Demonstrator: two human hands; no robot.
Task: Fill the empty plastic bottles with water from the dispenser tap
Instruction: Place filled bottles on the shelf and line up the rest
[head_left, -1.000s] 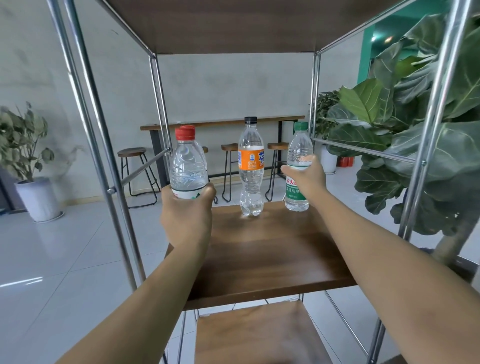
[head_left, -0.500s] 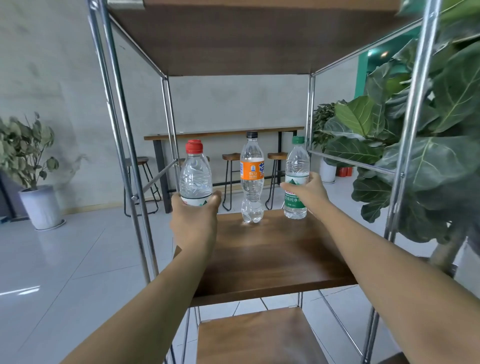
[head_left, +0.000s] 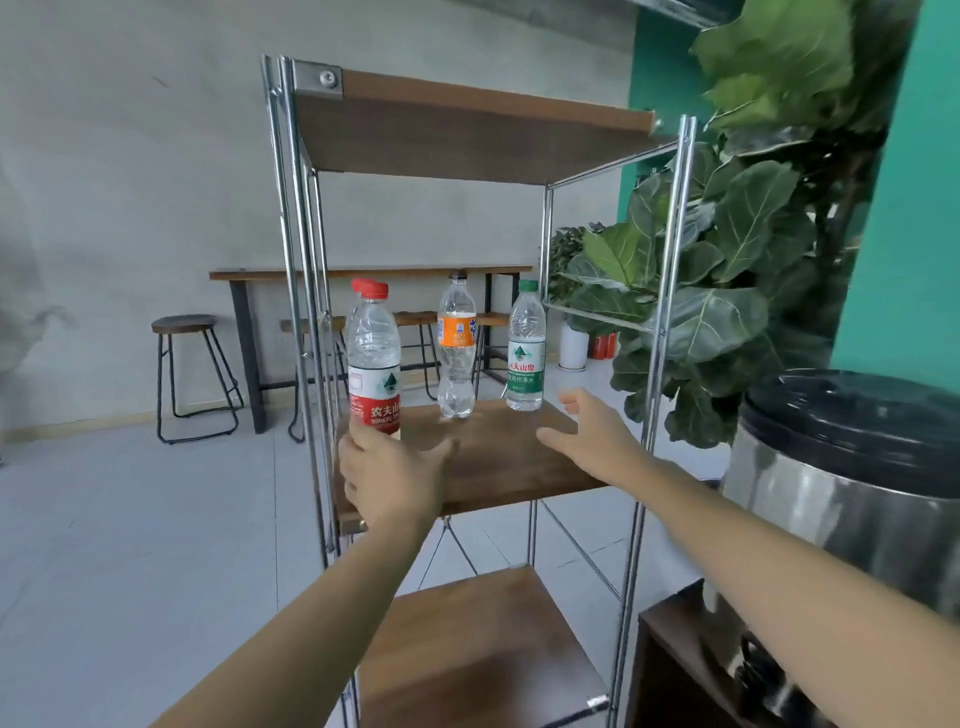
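Left hand (head_left: 389, 480) gripped base of red-cap bottle (head_left: 374, 364), likely for filling at dispenser (head_left: 852, 467); right hand (head_left: 592, 441) spread, empty, apart from green-cap bottle (head_left: 526, 348).

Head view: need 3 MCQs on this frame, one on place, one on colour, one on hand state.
1. Where does the orange-label bottle stand?
A. between the red-cap bottle and the green-cap bottle
B. on the lower shelf
C. on the floor

2. What colour is the cap of the bottle nearest the right hand?
A. red
B. green
C. blue

3. What is the left hand doing?
A. hanging beside the rack
B. gripping the base of the red-cap bottle
C. turning a tap

Answers:
1 A: it sits on the middle shelf, a bottle on either side.
2 B: its cap is green.
3 B: its fingers wrap the bottle's foot; the right hand is open and holds nothing.
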